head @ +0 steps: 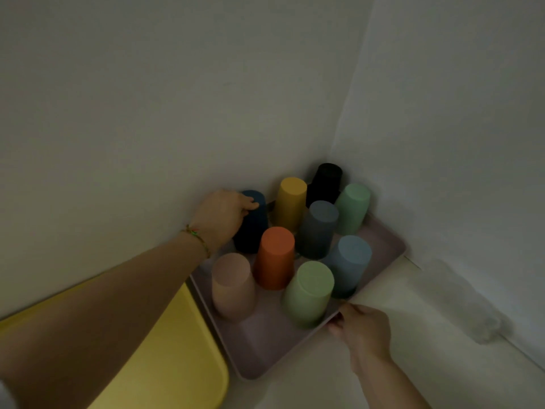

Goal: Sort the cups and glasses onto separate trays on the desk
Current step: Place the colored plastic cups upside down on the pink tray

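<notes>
Crowding one pink tray [259, 343], nine upturned cups [274, 258]; one yellow tray [177, 364].

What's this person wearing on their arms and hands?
No sleeves or gloves show. By the left hand, the wrist carries a thin braided bracelet, yellowish with green and red flecks. The right hand shows no jewellery.
</notes>
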